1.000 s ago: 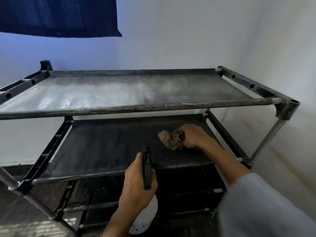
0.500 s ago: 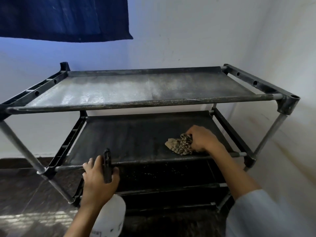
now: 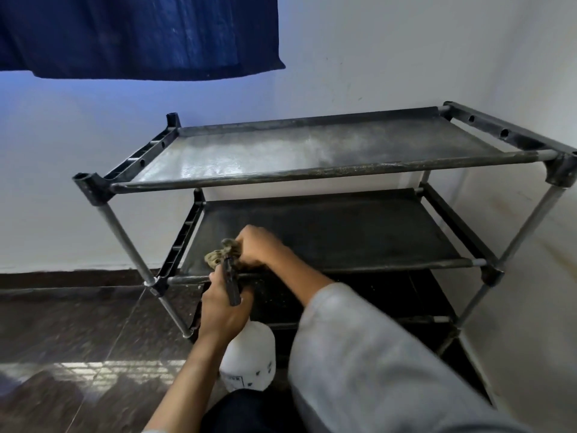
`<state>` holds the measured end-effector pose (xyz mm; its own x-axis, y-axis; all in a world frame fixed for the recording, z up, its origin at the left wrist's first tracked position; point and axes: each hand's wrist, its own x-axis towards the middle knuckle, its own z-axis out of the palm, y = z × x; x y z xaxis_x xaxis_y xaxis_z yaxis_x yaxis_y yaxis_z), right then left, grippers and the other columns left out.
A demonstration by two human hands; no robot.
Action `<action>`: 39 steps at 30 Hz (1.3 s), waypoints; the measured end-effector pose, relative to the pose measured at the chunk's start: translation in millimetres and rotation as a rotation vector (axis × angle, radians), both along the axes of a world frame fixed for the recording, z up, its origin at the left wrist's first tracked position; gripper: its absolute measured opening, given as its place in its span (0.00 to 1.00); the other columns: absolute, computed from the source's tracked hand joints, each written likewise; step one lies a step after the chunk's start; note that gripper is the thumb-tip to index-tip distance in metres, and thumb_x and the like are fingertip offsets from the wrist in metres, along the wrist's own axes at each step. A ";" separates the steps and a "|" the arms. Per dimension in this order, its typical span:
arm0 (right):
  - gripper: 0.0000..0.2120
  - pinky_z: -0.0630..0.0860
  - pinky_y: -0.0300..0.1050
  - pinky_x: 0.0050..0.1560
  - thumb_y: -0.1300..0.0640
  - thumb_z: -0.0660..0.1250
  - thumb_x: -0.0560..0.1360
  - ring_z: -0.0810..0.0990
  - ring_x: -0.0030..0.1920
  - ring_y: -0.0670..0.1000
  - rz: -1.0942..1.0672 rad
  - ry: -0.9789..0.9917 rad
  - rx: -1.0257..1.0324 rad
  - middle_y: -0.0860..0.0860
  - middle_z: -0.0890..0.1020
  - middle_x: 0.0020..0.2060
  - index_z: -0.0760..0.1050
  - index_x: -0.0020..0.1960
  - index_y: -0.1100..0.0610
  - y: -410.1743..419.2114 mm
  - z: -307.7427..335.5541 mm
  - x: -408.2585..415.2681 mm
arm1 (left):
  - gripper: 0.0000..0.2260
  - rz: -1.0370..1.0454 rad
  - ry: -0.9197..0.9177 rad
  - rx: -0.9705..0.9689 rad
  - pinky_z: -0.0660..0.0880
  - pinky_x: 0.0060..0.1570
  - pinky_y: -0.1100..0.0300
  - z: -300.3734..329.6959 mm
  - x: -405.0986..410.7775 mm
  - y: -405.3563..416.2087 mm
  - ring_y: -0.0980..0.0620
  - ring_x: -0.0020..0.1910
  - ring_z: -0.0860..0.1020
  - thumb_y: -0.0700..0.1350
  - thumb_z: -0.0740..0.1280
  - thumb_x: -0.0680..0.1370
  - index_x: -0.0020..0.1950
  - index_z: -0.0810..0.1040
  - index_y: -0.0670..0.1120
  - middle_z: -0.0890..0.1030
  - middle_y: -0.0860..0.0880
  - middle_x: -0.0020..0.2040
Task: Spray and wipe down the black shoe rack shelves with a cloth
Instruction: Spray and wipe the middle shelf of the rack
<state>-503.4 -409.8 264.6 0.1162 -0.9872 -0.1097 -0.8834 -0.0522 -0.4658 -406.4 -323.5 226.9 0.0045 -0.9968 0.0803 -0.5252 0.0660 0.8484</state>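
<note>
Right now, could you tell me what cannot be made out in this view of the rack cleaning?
All head view:
- Cloth: mostly hidden under the right hand and behind the sprayer head.
- Bottle: its label print is too small to read; the left hand covers the trigger.
- Lower shelves: dark and partly hidden by the grey sleeve.
- Rack: its top right corner is cut by the frame edge.

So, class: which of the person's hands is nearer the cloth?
Right. The right hand grips the cloth on the second shelf; the left hand holds the spray bottle just in front of the shelf, below the cloth.
</note>
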 end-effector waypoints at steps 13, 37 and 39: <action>0.15 0.79 0.49 0.47 0.51 0.67 0.74 0.82 0.43 0.58 -0.476 0.389 0.050 0.55 0.80 0.35 0.71 0.31 0.55 82.2 7.0 -278.1 | 0.07 0.017 0.012 0.017 0.64 0.35 0.57 -11.3 1.2 -8.0 0.52 0.35 0.70 0.37 0.66 0.76 0.49 0.70 0.36 0.74 0.38 0.44; 0.25 0.72 0.55 0.58 0.48 0.55 0.74 0.78 0.55 0.62 -0.356 -1.900 0.299 0.64 0.81 0.54 0.77 0.60 0.64 111.9 46.8 -47.4 | 0.09 -0.352 0.271 -0.149 0.73 0.36 0.63 78.0 54.0 53.1 0.54 0.33 0.79 0.39 0.64 0.69 0.48 0.76 0.39 0.78 0.47 0.34; 0.26 0.74 0.54 0.58 0.46 0.61 0.73 0.78 0.55 0.61 -0.301 -1.892 0.260 0.62 0.79 0.57 0.76 0.63 0.62 129.6 46.2 -47.0 | 0.10 -0.390 0.320 -0.088 0.74 0.32 0.61 80.4 56.8 68.0 0.48 0.31 0.78 0.38 0.63 0.68 0.46 0.76 0.35 0.79 0.48 0.34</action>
<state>-550.4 -280.2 310.8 0.0974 -0.9771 -0.1894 0.7325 0.1992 -0.6510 -349.6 -255.5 307.3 -0.3288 -0.9186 0.2193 -0.1623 0.2837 0.9451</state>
